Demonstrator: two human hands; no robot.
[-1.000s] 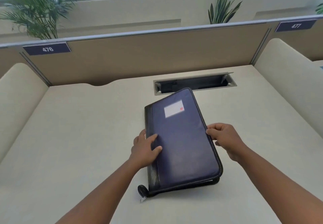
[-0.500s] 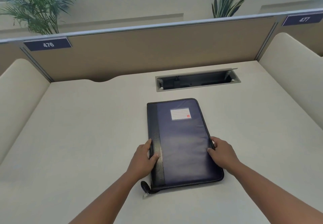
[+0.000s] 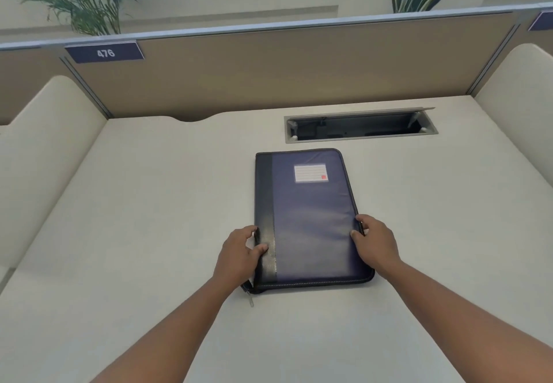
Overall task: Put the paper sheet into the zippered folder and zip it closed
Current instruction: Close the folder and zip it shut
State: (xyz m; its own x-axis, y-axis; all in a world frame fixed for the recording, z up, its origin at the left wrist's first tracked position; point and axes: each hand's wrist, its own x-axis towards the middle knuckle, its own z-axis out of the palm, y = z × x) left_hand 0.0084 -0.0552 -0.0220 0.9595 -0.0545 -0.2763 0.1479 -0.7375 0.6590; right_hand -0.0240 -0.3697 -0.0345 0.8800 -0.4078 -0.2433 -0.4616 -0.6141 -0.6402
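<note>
A dark blue zippered folder [image 3: 311, 221] with a black spine strip and a white label lies flat and closed on the desk, spine to the left. My left hand [image 3: 239, 255] grips the spine edge near the lower left corner, thumb on top. My right hand [image 3: 375, 240] holds the right edge, fingers curled around it. The zipper pull [image 3: 250, 299] sticks out at the lower left corner. A sliver of white shows beside my left hand at the spine edge. No loose paper sheet is in view.
A cream desk [image 3: 149, 233] is walled by a brown partition [image 3: 269, 68] behind and padded side panels. An open cable tray slot [image 3: 359, 126] is set into the desk just beyond the folder. Plants stand behind the partition.
The folder was tilted and its cover pressed down a second ago; it now lies flat and squared on the desk, with both hands moved to its side edges.
</note>
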